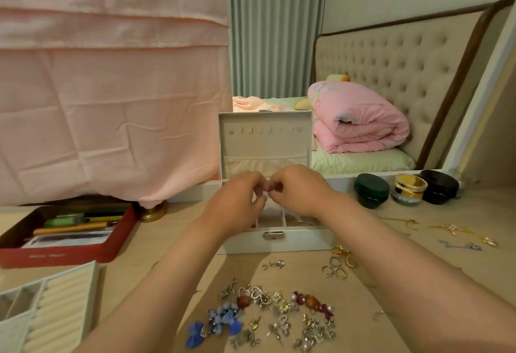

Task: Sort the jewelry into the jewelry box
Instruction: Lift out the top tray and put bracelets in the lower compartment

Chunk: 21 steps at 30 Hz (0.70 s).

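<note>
A white jewelry box (296,241) stands open on the wooden table, its lid (264,140) upright with a row of hooks and a pocket. My left hand (237,204) and my right hand (298,188) meet above the box's compartments, fingertips pinched together on something tiny; the item itself is too small and blurred to name. A pile of mixed jewelry (268,313) lies in front of the box: blue flower pieces, pearl and silver earrings, heart charms. Several rings (336,267) sit to the right of it. Thin chains (458,232) lie further right.
A red tin (67,257) with pens sits at the left. A white ring-roll tray (53,308) lies at the near left corner. Three small jars (371,190) stand at the right by the mirror frame. Pink cloth (111,101) hangs behind.
</note>
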### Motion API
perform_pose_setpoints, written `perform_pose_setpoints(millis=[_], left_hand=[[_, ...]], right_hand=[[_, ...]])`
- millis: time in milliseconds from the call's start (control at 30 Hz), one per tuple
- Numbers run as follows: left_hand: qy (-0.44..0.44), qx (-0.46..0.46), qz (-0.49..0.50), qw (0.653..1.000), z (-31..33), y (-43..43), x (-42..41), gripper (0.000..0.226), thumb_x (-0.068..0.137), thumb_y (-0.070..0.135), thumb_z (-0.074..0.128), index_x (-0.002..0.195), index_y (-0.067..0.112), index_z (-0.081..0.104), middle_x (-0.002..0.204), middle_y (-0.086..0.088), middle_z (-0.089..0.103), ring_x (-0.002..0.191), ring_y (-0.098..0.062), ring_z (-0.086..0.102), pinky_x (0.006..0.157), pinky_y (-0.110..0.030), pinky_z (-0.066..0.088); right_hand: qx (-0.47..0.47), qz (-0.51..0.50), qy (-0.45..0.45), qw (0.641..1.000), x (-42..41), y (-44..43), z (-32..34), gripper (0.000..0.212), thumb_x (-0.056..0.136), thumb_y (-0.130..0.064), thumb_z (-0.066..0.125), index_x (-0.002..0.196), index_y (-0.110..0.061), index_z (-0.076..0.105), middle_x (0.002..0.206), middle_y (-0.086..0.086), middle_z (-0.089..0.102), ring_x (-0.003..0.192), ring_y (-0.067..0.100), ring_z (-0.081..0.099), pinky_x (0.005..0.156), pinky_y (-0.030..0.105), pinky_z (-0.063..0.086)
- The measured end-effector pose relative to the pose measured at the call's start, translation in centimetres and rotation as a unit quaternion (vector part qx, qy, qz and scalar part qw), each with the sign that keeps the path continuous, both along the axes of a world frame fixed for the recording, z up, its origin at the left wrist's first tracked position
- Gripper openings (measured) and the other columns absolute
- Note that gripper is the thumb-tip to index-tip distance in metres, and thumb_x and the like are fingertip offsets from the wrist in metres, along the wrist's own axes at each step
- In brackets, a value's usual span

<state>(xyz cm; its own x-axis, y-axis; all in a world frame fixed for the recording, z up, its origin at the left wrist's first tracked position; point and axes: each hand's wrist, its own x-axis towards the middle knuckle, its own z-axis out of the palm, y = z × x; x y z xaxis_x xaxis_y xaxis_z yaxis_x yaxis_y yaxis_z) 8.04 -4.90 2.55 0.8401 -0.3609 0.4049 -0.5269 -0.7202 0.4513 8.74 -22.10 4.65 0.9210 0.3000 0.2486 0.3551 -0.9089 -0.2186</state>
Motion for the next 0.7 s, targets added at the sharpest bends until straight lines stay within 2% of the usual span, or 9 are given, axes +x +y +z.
perform_pose_setpoints(millis=[133, 267, 333, 400, 467, 600, 700], left_hand=[[-0.012, -0.024, 0.022, 0.999, 0.8, 5.7, -4.1, 0.016, 0.081, 0.012, 0.058, 0.084, 0.027, 0.053, 0.081, 0.010, 0.057, 0.075, -0.010, 0.052, 0.068, -0.036, 0.046], [0.024, -0.033, 0.078, 0.996, -0.1, 11.3, -7.3, 0.017, 0.081, 0.012, 0.058, 0.082, 0.028, 0.052, 0.077, 0.009, 0.057, 0.071, -0.005, 0.053, 0.061, -0.028, 0.042], [0.082, 0.017, 0.108, 0.991, -1.1, 13.7, -8.4, 0.014, 0.085, 0.018, 0.059, 0.085, 0.032, 0.057, 0.085, 0.011, 0.061, 0.076, -0.003, 0.056, 0.065, -0.025, 0.044], [0.151, 0.085, 0.129, 0.976, -2.2, 15.8, -9.1, 0.011, 0.090, 0.028, 0.061, 0.094, 0.037, 0.063, 0.095, 0.016, 0.061, 0.084, -0.003, 0.058, 0.071, -0.023, 0.047], [0.187, 0.127, 0.133, 0.965, -3.1, 17.2, -9.8, 0.015, 0.094, 0.034, 0.060, 0.105, 0.040, 0.067, 0.101, 0.019, 0.058, 0.090, -0.005, 0.057, 0.077, -0.020, 0.047], [0.172, 0.162, 0.125, 0.964, -3.8, 18.3, -11.0, 0.020, 0.093, 0.037, 0.061, 0.108, 0.045, 0.071, 0.110, 0.018, 0.059, 0.097, -0.007, 0.057, 0.090, -0.028, 0.052], [0.156, 0.166, 0.116, 0.967, -4.0, 18.4, -11.2, 0.021, 0.094, 0.036, 0.061, 0.111, 0.044, 0.071, 0.112, 0.015, 0.059, 0.097, -0.008, 0.056, 0.091, -0.029, 0.052]], right_hand=[[0.012, 0.085, 0.015, 0.996, -4.0, 6.0, 0.6, 0.010, 0.087, -0.029, 0.063, 0.086, -0.026, 0.073, 0.086, -0.001, 0.072, 0.075, 0.020, 0.060, 0.062, 0.030, 0.042], [0.000, 0.168, 0.051, 0.985, -7.3, 11.6, -0.4, 0.013, 0.087, -0.023, 0.063, 0.080, -0.023, 0.074, 0.074, -0.003, 0.067, 0.069, 0.017, 0.058, 0.063, 0.031, 0.047], [-0.031, 0.193, 0.066, 0.979, -8.2, 14.1, -1.4, 0.015, 0.089, -0.020, 0.061, 0.080, -0.021, 0.072, 0.072, -0.005, 0.064, 0.066, 0.015, 0.056, 0.063, 0.032, 0.048], [-0.074, 0.201, 0.070, 0.974, -8.4, 16.0, -2.6, 0.021, 0.092, -0.020, 0.058, 0.098, -0.021, 0.078, 0.085, -0.002, 0.070, 0.077, 0.020, 0.061, 0.068, 0.034, 0.050], [-0.126, 0.193, 0.077, 0.970, -8.1, 17.1, -3.6, 0.023, 0.094, -0.019, 0.057, 0.106, -0.019, 0.077, 0.095, 0.003, 0.070, 0.084, 0.024, 0.063, 0.070, 0.034, 0.049], [-0.177, 0.173, 0.063, 0.967, -7.8, 17.7, -5.0, 0.020, 0.093, -0.018, 0.059, 0.100, -0.016, 0.078, 0.096, 0.005, 0.068, 0.084, 0.027, 0.063, 0.076, 0.039, 0.056], [-0.213, 0.177, 0.035, 0.960, -7.8, 18.0, -5.4, 0.019, 0.095, -0.016, 0.055, 0.096, -0.012, 0.074, 0.094, 0.007, 0.064, 0.080, 0.026, 0.061, 0.068, 0.038, 0.051]])
